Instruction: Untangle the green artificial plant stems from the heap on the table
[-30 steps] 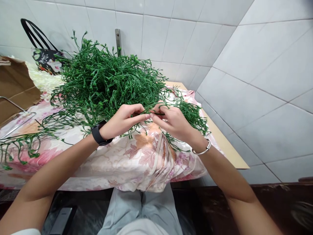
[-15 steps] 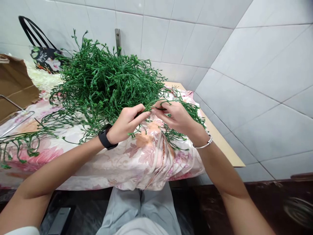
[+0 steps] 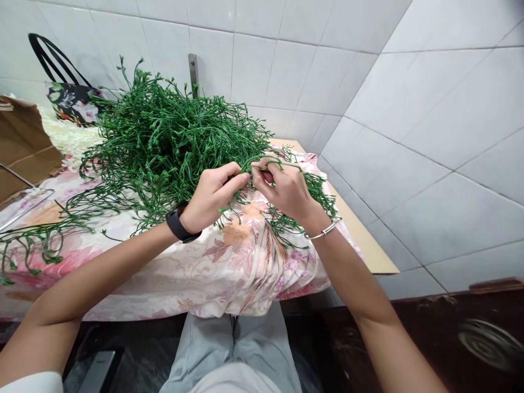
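Raised slightly, left hand [image 3: 213, 196] and right hand [image 3: 286, 191] pinch one green sprig [image 3: 266, 160], fingertips meeting.

A thin green sprig [image 3: 268, 159] arches above the table [image 3: 370, 248] near its front edge. The tangled green heap [image 3: 164, 136] covers its middle.

Bright, even, diffuse light; shadows soft. My left hand [image 3: 213, 197] and right hand [image 3: 287, 192] sharp. Faint sheen on the wall tiles [image 3: 413, 103], whose lines bend toward the edges; floor [image 3: 487, 341] smeared.
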A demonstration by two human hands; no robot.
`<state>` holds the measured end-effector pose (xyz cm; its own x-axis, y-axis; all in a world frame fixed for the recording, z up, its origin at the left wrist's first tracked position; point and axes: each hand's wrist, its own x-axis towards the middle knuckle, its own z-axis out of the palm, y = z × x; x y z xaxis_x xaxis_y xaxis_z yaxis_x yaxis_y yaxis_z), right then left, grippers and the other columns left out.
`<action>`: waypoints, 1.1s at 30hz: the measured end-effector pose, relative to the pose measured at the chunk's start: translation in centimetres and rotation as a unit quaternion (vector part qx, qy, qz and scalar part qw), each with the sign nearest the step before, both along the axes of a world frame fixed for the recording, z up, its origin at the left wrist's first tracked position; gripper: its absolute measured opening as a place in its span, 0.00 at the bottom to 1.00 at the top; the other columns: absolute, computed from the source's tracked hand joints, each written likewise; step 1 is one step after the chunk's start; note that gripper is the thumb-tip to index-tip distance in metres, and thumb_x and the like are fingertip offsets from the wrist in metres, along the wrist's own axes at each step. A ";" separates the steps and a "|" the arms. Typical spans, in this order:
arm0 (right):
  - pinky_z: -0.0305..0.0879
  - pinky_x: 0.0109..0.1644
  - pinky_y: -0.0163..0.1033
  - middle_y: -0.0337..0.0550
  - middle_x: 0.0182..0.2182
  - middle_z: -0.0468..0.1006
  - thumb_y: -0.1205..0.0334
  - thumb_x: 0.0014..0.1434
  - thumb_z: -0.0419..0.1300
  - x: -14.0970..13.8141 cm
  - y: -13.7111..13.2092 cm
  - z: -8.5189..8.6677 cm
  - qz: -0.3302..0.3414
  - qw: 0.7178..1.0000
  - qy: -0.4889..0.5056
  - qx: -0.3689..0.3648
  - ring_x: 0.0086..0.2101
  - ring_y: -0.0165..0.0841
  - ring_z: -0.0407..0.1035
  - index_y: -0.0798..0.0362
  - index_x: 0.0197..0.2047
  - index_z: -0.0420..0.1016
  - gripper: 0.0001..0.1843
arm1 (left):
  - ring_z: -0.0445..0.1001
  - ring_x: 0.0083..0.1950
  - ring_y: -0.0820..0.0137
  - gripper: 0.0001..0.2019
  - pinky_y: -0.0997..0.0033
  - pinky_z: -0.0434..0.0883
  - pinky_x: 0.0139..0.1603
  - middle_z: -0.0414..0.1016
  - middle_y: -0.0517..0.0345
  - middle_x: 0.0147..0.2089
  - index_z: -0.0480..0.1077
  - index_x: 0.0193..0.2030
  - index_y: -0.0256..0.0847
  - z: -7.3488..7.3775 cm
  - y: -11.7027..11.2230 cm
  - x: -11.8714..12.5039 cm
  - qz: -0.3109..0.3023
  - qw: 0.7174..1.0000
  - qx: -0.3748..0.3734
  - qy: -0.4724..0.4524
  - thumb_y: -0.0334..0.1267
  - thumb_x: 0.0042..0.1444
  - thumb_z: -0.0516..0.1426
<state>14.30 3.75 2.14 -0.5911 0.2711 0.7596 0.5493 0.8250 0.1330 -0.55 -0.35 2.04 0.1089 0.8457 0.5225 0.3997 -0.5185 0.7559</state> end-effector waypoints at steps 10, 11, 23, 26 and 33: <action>0.50 0.22 0.35 0.41 0.22 0.66 0.66 0.50 0.58 16.6 5.5 6.2 -0.077 0.861 0.499 -0.062 0.19 0.22 0.56 0.53 0.26 0.64 0.05 | 0.50 0.22 0.78 0.14 0.74 0.49 0.21 0.50 0.64 0.20 0.57 0.21 0.39 0.8 -7.1 -2.8 -0.014 0.998 -0.067 0.016 0.40 0.56 0.52; 0.51 0.23 0.35 0.43 0.24 0.68 0.65 0.51 0.58 18.4 5.0 6.7 -0.068 0.858 0.506 -0.054 0.20 0.22 0.58 0.54 0.27 0.65 0.04 | 0.50 0.22 0.78 0.15 0.74 0.49 0.21 0.51 0.64 0.20 0.57 0.21 0.39 0.5 -6.9 -3.6 0.002 0.997 -0.081 -0.001 0.41 0.55 0.53; 0.59 0.50 0.46 0.46 0.35 0.77 0.56 0.50 0.59 12.6 5.7 1.2 -0.063 0.947 0.094 -0.300 0.41 0.35 0.68 0.55 0.31 0.77 0.11 | 0.55 0.19 0.79 0.14 0.77 0.53 0.21 0.55 0.65 0.18 0.66 0.25 0.36 0.9 1.9 -1.6 -0.151 0.965 -0.197 -0.089 0.46 0.52 0.53; 0.58 0.50 0.47 0.45 0.35 0.77 0.56 0.49 0.60 11.8 5.6 2.2 -0.061 0.948 0.083 -0.300 0.41 0.35 0.68 0.53 0.31 0.77 0.10 | 0.55 0.19 0.78 0.13 0.76 0.54 0.21 0.57 0.64 0.18 0.65 0.25 0.36 0.8 2.4 -1.5 -0.169 0.963 -0.186 -0.099 0.43 0.54 0.50; 0.57 0.28 0.33 0.41 0.24 0.74 0.51 0.54 0.56 6.9 3.3 5.3 0.021 0.916 0.040 -0.399 0.25 0.26 0.63 0.56 0.28 0.75 0.16 | 0.58 0.23 0.78 0.07 0.76 0.57 0.25 0.61 0.62 0.24 0.65 0.30 0.35 -0.6 2.6 -2.4 -0.180 0.952 -0.184 -0.166 0.35 0.51 0.48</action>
<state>21.20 7.04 7.39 -0.5647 0.7378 0.3698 0.4974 0.6619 -0.5608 -2.97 2.27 1.40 0.3064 0.9175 0.2534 -0.0459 -0.2517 0.9667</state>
